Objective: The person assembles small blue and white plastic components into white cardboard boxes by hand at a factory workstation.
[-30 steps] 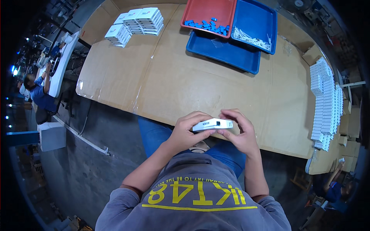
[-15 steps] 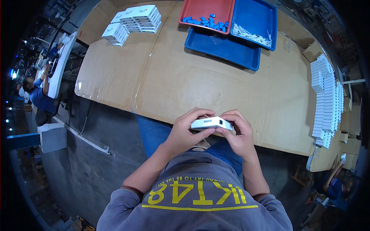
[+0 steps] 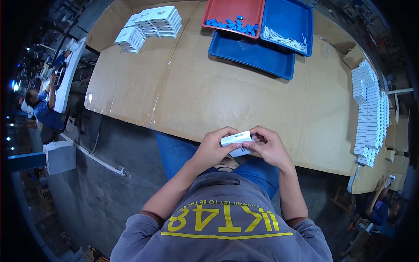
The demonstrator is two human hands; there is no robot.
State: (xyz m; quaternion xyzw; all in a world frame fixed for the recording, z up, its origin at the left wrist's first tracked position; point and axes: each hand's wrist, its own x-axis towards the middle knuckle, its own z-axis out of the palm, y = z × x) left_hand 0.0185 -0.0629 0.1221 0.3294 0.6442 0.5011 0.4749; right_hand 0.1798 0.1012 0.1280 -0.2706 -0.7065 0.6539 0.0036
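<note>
A small white cardboard box [image 3: 235, 139] with dark print is between my hands, just in front of the table's near edge and above my lap. My left hand [image 3: 214, 147] grips its left end, thumb along the near side and fingers behind. At the right end, my right hand [image 3: 273, 149] pinches the box, with its thumb on the near face and its fingers curled at the end. Another white printed part shows below the thumbs; I cannot tell whether it is a flap or another face. The box's inside is hidden.
Stacked white boxes [image 3: 150, 22] stand at the table's far left, and tall rows of them [image 3: 369, 118] at the right. At the back are a red tray [image 3: 235, 9] of blue pieces, a blue tray [image 3: 290, 17] of white sticks and another blue tray [image 3: 257, 56]. Two people work nearby.
The box has turned in my hands, so its right end has tipped up and a white part shows below. My right hand's fingers have shifted around its right end.
</note>
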